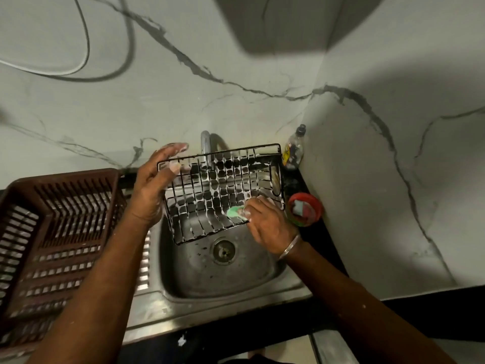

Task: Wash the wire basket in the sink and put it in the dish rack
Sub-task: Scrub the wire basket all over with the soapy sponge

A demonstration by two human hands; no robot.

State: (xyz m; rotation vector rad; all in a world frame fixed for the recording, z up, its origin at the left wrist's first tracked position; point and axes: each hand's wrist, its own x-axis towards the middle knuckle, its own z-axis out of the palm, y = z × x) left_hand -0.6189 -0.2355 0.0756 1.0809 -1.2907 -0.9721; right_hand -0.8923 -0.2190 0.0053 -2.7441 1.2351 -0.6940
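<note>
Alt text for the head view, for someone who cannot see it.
Over a sink, the left hand holds a soapy black wire basket by its left end while the right hand presses a green sponge against its inside. A brown dish rack stands left of the sink.

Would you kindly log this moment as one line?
stage: scrubbing | left hand holds wire basket | right hand presses sponge on it | over sink

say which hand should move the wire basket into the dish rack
Left. The left hand holds the wire basket, nearest the brown dish rack; the right hand is busy gripping a green sponge.
</note>
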